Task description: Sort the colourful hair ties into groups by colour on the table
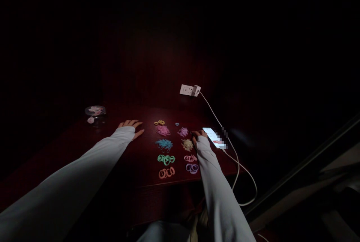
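Observation:
My left hand (131, 126) lies on the dark red table with its fingers spread, left of the sorted hair ties. My right hand (198, 136) rests between the pale yellow elastic bands (187, 144) and a lit phone (213, 137); its fingers are stretched out, and nothing shows in them. Two columns of small piles lie between my hands: yellow hair ties (159, 122), pink bands (163, 131), blue bands (164, 144), green hair ties (166, 159) and orange hair ties (167, 173); then one blue hair tie (177, 124), purple bands (183, 132), pink hair ties (190, 158) and purple hair ties (192, 168).
A clear round container (95, 111) stands at the back left. A charger (196, 90) sits in the wall socket (186, 90), and its white cable (215, 114) hangs down along the table's right side. The room around is very dark.

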